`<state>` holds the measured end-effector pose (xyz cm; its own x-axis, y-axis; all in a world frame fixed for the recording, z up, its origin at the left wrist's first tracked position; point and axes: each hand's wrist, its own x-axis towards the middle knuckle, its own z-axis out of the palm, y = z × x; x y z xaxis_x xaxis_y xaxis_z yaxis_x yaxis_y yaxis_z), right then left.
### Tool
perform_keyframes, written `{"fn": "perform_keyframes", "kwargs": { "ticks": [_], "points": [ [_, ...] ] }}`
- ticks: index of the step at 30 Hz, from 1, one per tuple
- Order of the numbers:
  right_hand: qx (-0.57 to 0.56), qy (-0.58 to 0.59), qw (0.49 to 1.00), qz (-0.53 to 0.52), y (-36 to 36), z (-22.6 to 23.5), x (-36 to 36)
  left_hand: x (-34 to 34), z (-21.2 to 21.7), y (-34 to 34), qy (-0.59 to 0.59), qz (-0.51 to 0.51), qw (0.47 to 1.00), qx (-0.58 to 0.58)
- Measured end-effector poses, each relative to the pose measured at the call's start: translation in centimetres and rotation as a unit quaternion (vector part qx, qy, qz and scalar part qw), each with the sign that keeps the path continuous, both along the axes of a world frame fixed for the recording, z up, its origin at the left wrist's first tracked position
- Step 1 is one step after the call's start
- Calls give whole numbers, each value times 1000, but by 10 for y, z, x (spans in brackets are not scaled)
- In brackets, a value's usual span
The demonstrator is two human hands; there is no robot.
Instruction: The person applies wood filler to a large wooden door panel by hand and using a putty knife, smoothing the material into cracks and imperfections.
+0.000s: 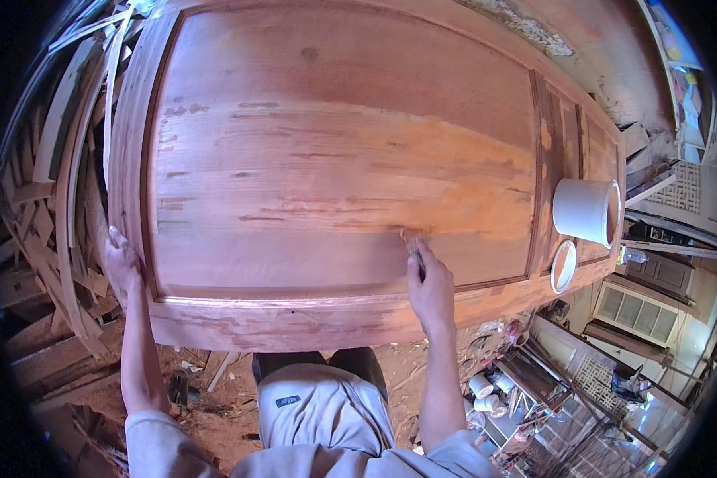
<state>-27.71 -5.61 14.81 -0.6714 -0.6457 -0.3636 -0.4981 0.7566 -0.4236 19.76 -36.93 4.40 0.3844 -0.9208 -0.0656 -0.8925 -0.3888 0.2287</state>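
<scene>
A large panelled wooden door (295,151) lies across in front of me, its recessed panel streaked with orange-brown patches toward the right. At the door's lower left edge, my left hand (124,267) is closed around the frame. My right hand (432,291) grips a small dark-handled tool (413,248) with its tip against the panel's lower part. Whether that tip is a blade or bristles is too small to tell. On the door's right part a white bucket (577,209) stands, and its mouth shows orange-brown inside. Beside it is a round white lid (564,267).
Stacked wooden boards and offcuts (64,183) crowd the left side. Below right are several paint tins (482,388) and clutter on the floor. A white-framed glazed piece (637,309) leans farther right. Wood shavings cover the brown floor (231,398) near my legs.
</scene>
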Motion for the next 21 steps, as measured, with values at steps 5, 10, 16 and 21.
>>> {"fn": "perform_keyframes", "kwargs": {
  "ticks": [5, 10, 16, 21],
  "points": [
    [-47, 60, 997, -5, -7, -20, 17, -19, 9, 2, -8, 11, 1000, -11],
    [-27, 21, 999, 3, -15, -5, 16, -19, 11, 1, 12, 16, 1000, -7],
    [-47, 68, 996, 34, 5, -31, 29, -10, 9, -1, 24, 23, 999, -12],
    [-66, 49, 997, -3, -29, -27, 31, -22, 16, 2, 4, 17, 1000, -19]
  ]
}}
